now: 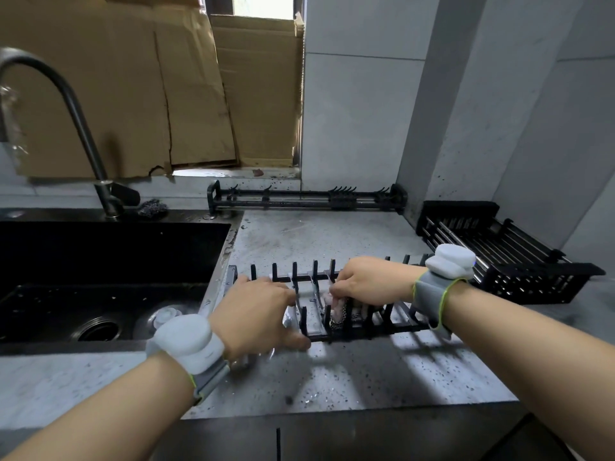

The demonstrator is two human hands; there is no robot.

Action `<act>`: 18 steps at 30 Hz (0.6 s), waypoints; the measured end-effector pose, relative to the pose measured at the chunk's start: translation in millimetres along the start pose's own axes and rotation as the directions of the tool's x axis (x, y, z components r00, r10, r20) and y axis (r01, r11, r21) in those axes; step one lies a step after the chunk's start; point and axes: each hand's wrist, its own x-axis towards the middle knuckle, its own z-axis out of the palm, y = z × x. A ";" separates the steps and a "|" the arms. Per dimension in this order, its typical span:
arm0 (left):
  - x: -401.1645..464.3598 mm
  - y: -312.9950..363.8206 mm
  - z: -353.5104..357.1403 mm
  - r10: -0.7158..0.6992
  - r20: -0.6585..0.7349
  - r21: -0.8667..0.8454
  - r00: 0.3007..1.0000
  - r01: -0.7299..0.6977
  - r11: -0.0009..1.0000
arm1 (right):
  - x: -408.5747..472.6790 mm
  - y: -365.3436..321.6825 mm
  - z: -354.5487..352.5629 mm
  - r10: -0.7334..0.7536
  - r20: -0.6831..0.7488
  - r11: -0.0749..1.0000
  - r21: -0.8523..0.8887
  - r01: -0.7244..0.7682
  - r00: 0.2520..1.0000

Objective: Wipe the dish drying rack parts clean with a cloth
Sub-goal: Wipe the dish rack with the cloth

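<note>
Presently, head view, the only view supplied.

Item: plate rack point(346, 322), black, slotted with upright prongs. Lies on the speckled countertop point(332, 377) just right of the sink point(100, 277), near the front edge. Long axis runs left to right across the person's front, tilted slightly so that the right end sits farther back.

Item: left hand point(256, 314). Fingers curled over the rack's left end with the thumb under the near rail; it grips and steadies the part.

Item: right hand point(369, 281). Fingers bunched downward, pinching a pale cloth point(336, 309) that is pushed between the prongs near the rack's middle. Cloth mostly hidden by fingers and prongs.

Governing relation: unwiped slots lie to either side of the cloth along the long axis, so the coming stroke, by judgement, travels sideways along the rack or up and down within one slot. The right hand is the one at the work; the left merely anchors.

Other parts: a black basket tray point(509, 257) rests at right, apart from the hands; a long black hook rail point(306, 197) lies against the back wall. Both are out of immediate reach of either hand.

Also present: faucet point(66, 121), steel scourer point(151, 207), cardboard point(133, 94) against the window, pale wrist-worn devices on both arms.

Writing, brands, labels: none legible.
</note>
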 end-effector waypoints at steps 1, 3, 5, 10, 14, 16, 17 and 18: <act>-0.2 0.0 0.1 -0.001 0.003 0.005 1.000 0.001 1.000 | -0.5 -1.2 0.4 0.013 0.011 1.000 0.000 -0.013 1.000; 0.4 1.0 -1.2 0.001 0.009 0.016 1.000 -0.001 1.000 | -3.0 -9.7 -2.0 0.033 0.055 0.999 -0.009 -0.032 0.998; 0.0 1.6 -2.5 -0.005 0.016 0.018 1.000 0.004 1.000 | 0.3 -21.7 -6.7 0.063 0.114 0.997 -0.043 -0.059 0.991; -4.2 2.1 0.8 -0.011 -0.002 0.012 1.000 0.011 1.000 | 7.5 -21.1 -9.5 0.115 0.142 0.993 -0.021 -0.113 0.983; -5.9 0.8 3.3 -0.020 0.010 -0.005 1.000 0.020 1.000 | 2.2 -8.9 0.9 0.101 0.071 0.994 0.040 -0.104 0.992; -6.1 1.6 2.5 -0.016 0.020 -0.008 1.000 0.016 1.000 | 2.2 -8.6 2.7 0.107 0.082 0.994 0.016 -0.108 0.991; -6.5 2.4 2.3 -0.010 0.022 -0.008 1.000 0.010 1.000 | 2.2 -7.9 3.4 0.108 0.077 0.994 0.023 -0.110 0.991; -6.9 2.9 2.1 -0.003 0.021 -0.010 1.000 0.003 1.000 | 1.7 -7.3 3.6 0.108 0.057 0.993 0.049 -0.110 0.993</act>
